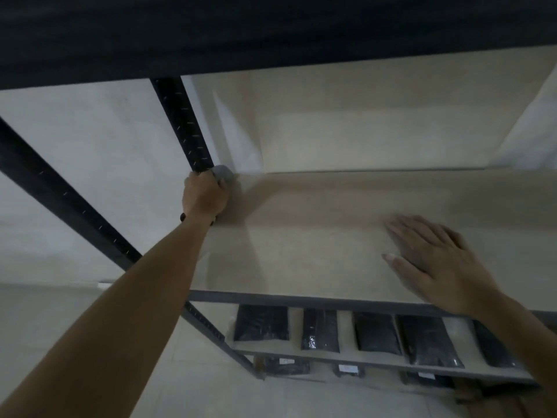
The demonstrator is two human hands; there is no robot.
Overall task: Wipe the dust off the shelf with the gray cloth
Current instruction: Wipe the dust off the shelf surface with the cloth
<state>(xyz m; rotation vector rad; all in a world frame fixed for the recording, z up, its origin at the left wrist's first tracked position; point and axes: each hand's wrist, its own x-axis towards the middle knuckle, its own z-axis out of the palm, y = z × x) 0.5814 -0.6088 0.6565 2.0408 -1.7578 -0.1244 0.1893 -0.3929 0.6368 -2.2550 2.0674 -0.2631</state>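
Head view, looking down onto the pale beige flat board shelf [316, 251] of a dark metal rack. The left hand [205, 197] reaches to the far left corner, fingers curled round a small bunched gray cloth [223, 173], which shows just beyond the knuckles and lies against the shelf surface beside the black perforated metal upright [184, 122]. The right hand [437, 260] rests flat on the shelf at the near right, fingers straight and spread, holding nothing; it appears to serve as a brace.

Judged handling: the cloth is light, soft and wholly limp, so it is best held bunched in the palm with the fingers pressing it flat to the board; a loose edge could snag at the upright. The shelf looks rigid and smooth.

On the lower shelf [346, 357], near, lie black plastic-wrapped flat packages [262, 322] in a row.
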